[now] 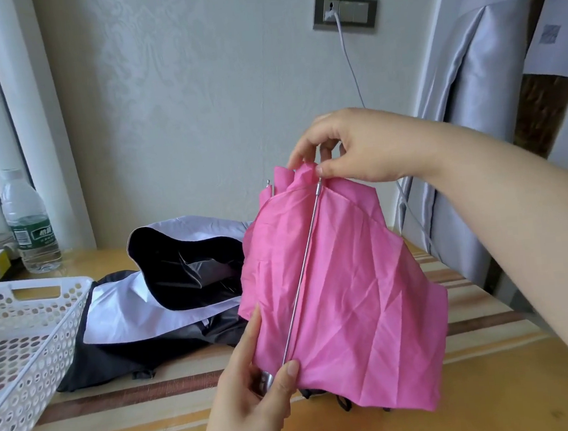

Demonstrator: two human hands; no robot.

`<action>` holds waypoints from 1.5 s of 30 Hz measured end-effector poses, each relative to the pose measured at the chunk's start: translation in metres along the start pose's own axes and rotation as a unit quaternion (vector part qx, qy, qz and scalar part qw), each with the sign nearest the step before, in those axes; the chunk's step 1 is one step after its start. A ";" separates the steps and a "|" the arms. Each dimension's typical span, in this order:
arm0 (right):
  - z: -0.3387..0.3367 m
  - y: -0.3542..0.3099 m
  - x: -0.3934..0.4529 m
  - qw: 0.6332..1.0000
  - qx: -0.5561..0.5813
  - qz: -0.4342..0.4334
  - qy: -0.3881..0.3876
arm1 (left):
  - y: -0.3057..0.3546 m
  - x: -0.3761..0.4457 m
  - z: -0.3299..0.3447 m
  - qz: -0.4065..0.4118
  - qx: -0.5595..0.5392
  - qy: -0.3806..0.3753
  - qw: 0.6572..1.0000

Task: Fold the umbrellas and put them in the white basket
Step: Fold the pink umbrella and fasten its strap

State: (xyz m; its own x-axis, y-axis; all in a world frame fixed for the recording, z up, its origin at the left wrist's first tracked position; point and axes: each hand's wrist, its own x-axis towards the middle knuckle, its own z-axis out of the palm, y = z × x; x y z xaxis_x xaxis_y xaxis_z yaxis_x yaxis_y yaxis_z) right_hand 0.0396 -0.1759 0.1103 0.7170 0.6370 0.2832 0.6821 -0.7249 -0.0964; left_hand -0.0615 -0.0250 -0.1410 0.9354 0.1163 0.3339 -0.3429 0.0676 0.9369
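Head view. Item one, nearest: left hand [256, 382], closed on the lower end of the pink umbrella [345, 299], thumb and fingers pinched around the metal cap. Above that grip, a metal rib [306, 265] runs up to the right hand [355, 147], whose fingertips are pinched on the gathered top fabric. Canopy judged collapsed but not yet rolled. Beyond the grips, a black-and-white umbrella [178, 276] lies unfolded on the table [496, 385]. White basket [28, 327], left of both, holds nothing.
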 end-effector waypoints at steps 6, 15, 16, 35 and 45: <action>-0.018 -0.010 0.007 0.989 -0.090 -0.008 -0.117 | -0.007 -0.001 0.000 0.046 0.037 -0.045 0.997; -0.019 0.000 0.012 0.999 0.028 0.029 0.020 | -0.016 -0.004 0.004 0.086 0.119 -0.085 0.986; -0.024 0.002 0.006 0.998 0.061 0.030 -0.014 | -0.016 -0.003 0.004 0.075 0.102 -0.087 0.988; -0.016 0.003 -0.008 0.979 -0.069 -0.005 -0.193 | -0.004 -0.007 0.000 0.062 0.075 -0.116 0.988; 0.015 0.004 -0.001 0.977 -0.088 0.038 -0.191 | 0.003 -0.008 -0.002 0.098 0.145 -0.173 0.969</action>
State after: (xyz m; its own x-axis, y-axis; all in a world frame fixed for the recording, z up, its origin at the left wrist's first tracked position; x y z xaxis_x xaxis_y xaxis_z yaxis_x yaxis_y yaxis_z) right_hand 0.0439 -0.1753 0.0954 0.7887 0.6066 -0.0993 0.6138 -0.7862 0.0723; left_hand -0.0699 -0.0237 -0.1414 0.8454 -0.2437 0.4753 -0.5245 -0.2103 0.8250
